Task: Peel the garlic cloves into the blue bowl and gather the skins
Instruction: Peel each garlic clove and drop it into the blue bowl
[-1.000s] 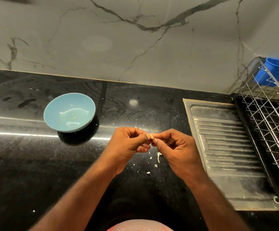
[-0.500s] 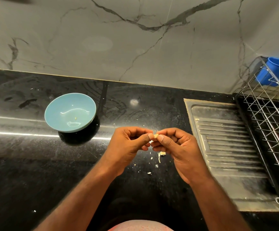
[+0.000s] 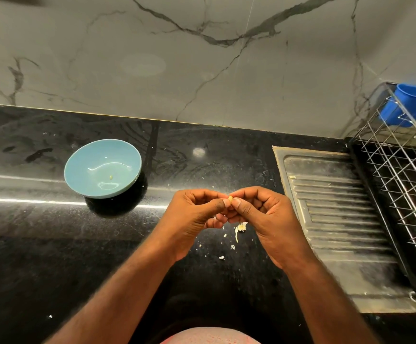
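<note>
Barely shifted, the left hand and right hand together pinch a garlic clove; skins lie beneath.

wall: grey veined marble | counter: glossy black stone | right: steel drainboard, wire rack

My left hand: curled, pinching garlic clove, forearm from 7 o'clock.
My right hand: pinching it too, forearm from 5 o'clock.

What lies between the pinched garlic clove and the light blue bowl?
Nothing visible. Left hand and right hand pinch the small pale garlic clove; only black stone counter separates it from the round light blue bowl.
</note>
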